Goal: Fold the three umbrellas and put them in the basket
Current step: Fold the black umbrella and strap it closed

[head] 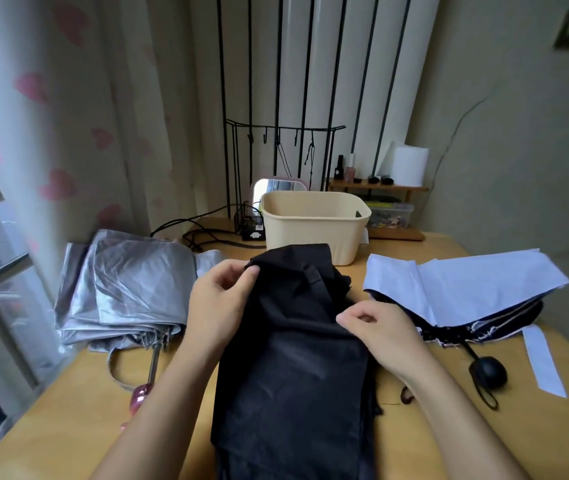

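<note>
Head view: the black umbrella (293, 341) lies in the centre of the frame on the wooden counter (449, 393), with its collapsed canopy spread as a long flat panel from the bottom edge up to the basket (314, 230). The left hand (217, 299) pinches the upper left corner of the cloth between thumb and fingers (241, 275). The right hand (380, 330) has its fingers (349, 318) curled on the right edge of the cloth, and they look to nip a fold there.

The cloth is thin, matte and limp, so a pleat could slip out of such a light pinch and the panels would then bunch unevenly. The bundle would become too thick to roll tight. A rib hidden under the cloth may also catch.

The silver umbrella (127, 285), at the left of the frame, is shiny and creased, with a glossy pink handle (141, 393). The pale blue umbrella (466, 289), at the right, has crisp flat panels, a round black handle (487, 372) and a loose strap (543, 362). Both are collapsed but not yet rolled. The basket is smooth beige plastic with rounded corners, and no umbrella shows in it.
</note>
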